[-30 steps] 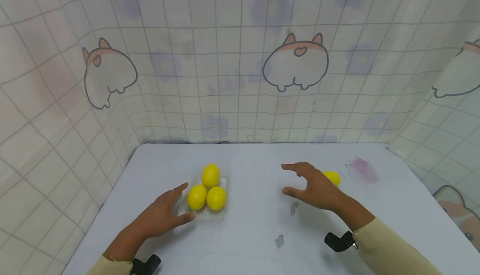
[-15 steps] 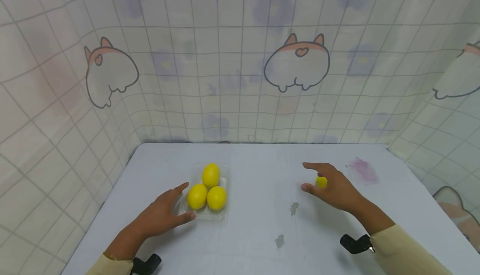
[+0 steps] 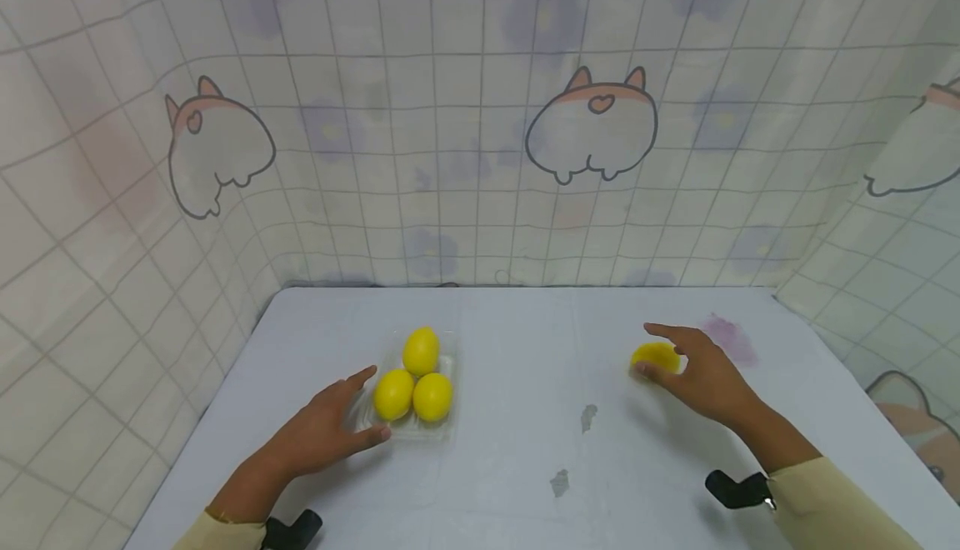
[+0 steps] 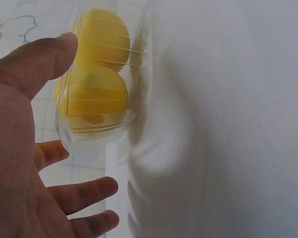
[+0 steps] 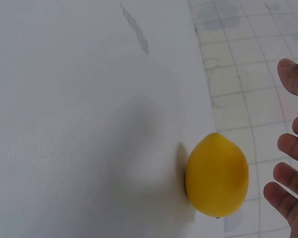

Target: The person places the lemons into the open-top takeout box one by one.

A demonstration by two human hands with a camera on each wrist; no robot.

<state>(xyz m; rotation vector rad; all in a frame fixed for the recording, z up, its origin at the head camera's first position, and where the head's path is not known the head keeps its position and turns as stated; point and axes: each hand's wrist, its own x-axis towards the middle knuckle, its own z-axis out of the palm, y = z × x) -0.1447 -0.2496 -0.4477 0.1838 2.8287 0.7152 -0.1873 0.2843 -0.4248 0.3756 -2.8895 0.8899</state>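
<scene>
Three yellow lemons (image 3: 432,397) sit in a clear plastic tray (image 3: 429,432) on the left half of the table. My left hand (image 3: 322,433) is beside the tray's left side, thumb and fingers spread. In the left wrist view the thumb reaches the wall of the clear tray (image 4: 97,135); whether it touches cannot be told. A single lemon (image 3: 654,357) lies on the table at the right. My right hand (image 3: 705,375) hovers over it, fingers apart and partly hiding it. The right wrist view has a gap between that lemon (image 5: 217,174) and the fingers (image 5: 283,198).
Two grey patches (image 3: 559,482) mark the white tabletop (image 3: 510,367) between the hands. A pinkish stain (image 3: 731,340) lies beyond my right hand. A checked curtain (image 3: 480,200) with cartoon prints encloses the back and sides.
My right hand has moved to the right, from left of the single lemon to over it. My left hand and the tray of lemons have stayed in place.
</scene>
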